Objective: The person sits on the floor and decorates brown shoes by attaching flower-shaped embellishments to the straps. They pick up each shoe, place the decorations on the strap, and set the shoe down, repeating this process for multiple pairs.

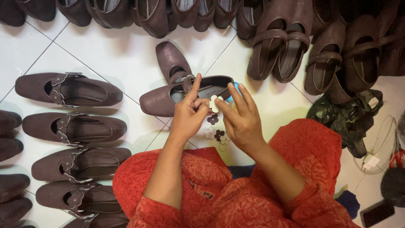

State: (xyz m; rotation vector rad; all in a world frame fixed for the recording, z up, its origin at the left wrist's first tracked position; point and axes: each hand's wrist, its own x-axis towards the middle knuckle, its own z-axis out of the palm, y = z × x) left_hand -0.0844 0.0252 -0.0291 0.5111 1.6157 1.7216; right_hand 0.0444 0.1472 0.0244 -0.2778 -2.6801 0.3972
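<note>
the person sits on the white tiled floor, knees covered by red patterned cloth. both forearms extend forward from this cloth.

just beyond the cloth, small flower-shaped ornaments lie on the floor, directly below the hands.

the left hand is closed around a small white flower-shaped piece: thumb and middle fingers pinch its left edge, and the index finger points straight up over the shoe behind. the right hand is half open, fingers spread and slightly curled; its fingertips touch the right edge of the white piece. whether the right hand actually grips the piece cannot be determined.

directly behind the white piece lies a dark brown strap shoe on its side, toe to the left. a blue object shows at the heel end of this shoe, mostly hidden by the right fingers. a second brown shoe stands just beyond it, touching.

left of the strap shoe, well apart, a column of brown shoes with metal buckle trim runs toward the near edge. right of it, a dark plastic bag lies beside a white charger with cable.

farthest from the strap shoe, a row of brown shoes lines the top of the view.
</note>
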